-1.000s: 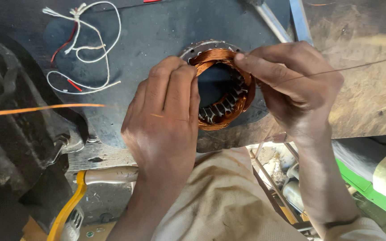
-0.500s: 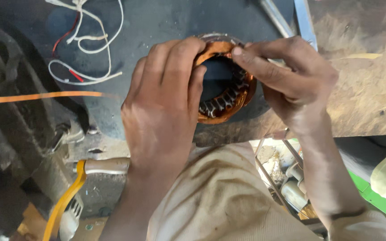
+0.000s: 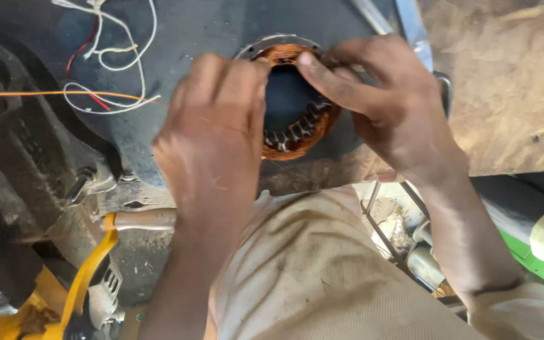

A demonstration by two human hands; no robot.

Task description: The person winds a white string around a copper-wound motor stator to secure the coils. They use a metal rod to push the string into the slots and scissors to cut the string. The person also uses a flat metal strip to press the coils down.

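Dark bench (image 3: 184,38) carries the stator (image 3: 297,135). Left hand (image 3: 212,145) and right hand (image 3: 388,107) both grip its copper coil (image 3: 284,53); some slots look wound, the wire (image 3: 45,94) trails loose, so winding seems unfinished.

I see the stator ring (image 3: 294,101) lying on the worktop (image 3: 209,31), my left hand (image 3: 212,141) on its left rim, my right hand (image 3: 379,107) on its right. Loose wires (image 3: 118,56) lie well left, behind.

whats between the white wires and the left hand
In the head view, bare dark bench top, crossed by a thin copper strand, lies between the white wires and the left hand.
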